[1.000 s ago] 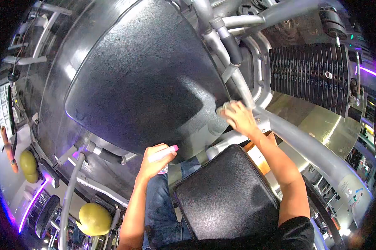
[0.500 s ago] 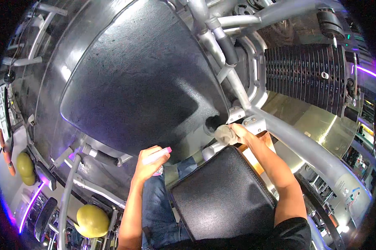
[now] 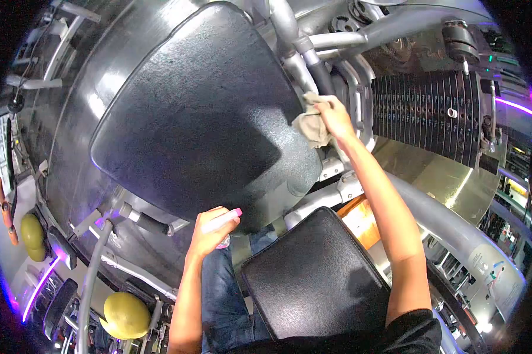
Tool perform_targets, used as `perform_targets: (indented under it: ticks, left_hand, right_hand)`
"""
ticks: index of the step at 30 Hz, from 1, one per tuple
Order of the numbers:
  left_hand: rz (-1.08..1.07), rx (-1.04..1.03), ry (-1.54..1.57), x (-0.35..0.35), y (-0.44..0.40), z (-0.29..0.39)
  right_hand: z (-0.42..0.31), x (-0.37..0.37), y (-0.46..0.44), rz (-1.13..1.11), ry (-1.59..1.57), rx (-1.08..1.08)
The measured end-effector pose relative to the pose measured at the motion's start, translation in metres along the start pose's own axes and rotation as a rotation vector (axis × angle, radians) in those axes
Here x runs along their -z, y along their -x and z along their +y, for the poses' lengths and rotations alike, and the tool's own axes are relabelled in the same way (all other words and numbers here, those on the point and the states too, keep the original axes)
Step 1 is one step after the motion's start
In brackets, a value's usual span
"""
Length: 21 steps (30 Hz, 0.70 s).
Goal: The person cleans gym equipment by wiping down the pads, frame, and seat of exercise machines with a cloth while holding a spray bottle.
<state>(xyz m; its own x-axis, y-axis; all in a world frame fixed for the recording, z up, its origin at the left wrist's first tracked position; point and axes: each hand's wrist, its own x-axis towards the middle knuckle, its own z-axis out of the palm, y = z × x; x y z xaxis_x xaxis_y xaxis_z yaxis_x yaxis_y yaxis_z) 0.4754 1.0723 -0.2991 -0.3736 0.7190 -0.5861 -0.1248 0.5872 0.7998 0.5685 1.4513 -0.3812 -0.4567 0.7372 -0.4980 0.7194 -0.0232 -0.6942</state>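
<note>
My right hand [image 3: 335, 120] grips a crumpled beige cloth [image 3: 314, 127] at the right edge of a large black padded gym cushion [image 3: 195, 112]. Below the cushion's lower edge, my left hand [image 3: 210, 231] is wrapped around a spray bottle [image 3: 221, 221] with a white head and a pink nozzle tip. Most of the bottle's body is hidden behind the fingers. A paler, damp-looking sheen covers the cushion's lower right part. Closer to me is a smaller black padded seat [image 3: 316, 277], with my right arm passing over its right side.
A black weight stack [image 3: 425, 112] stands at the right, behind silver frame tubes [image 3: 419, 197]. Black-gripped handles [image 3: 151, 223] stick out at lower left. Yellow-green round objects [image 3: 126, 314] sit beyond them. Gym equipment lines both sides.
My right hand has moved up along the cushion's right edge with the cloth, from the lower right corner. My left hand holds the spray bottle in nearly the same place.
</note>
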Motion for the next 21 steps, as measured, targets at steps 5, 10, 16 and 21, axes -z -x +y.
perform_targets:
  ticks: [5, 10, 16, 21]
  left_hand:
    - [0.05, 0.085, 0.042, 0.009, 0.018, 0.007]
    - [0.111, 0.093, 0.04, 0.018, 0.05, 0.0]
    - [0.195, 0.06, 0.097, 0.032, 0.101, 0.007]
    - [0.213, 0.003, 0.079, 0.038, 0.138, 0.031]
  right_hand:
    - [0.013, -0.023, 0.043, 0.143, 0.191, 0.265]
    - [0.08, -0.009, 0.077, -0.009, 0.535, 0.073]
    - [0.045, 0.036, 0.104, -0.388, 0.669, 0.031]
    - [-0.058, 0.059, 0.145, -0.464, 0.631, 0.265]
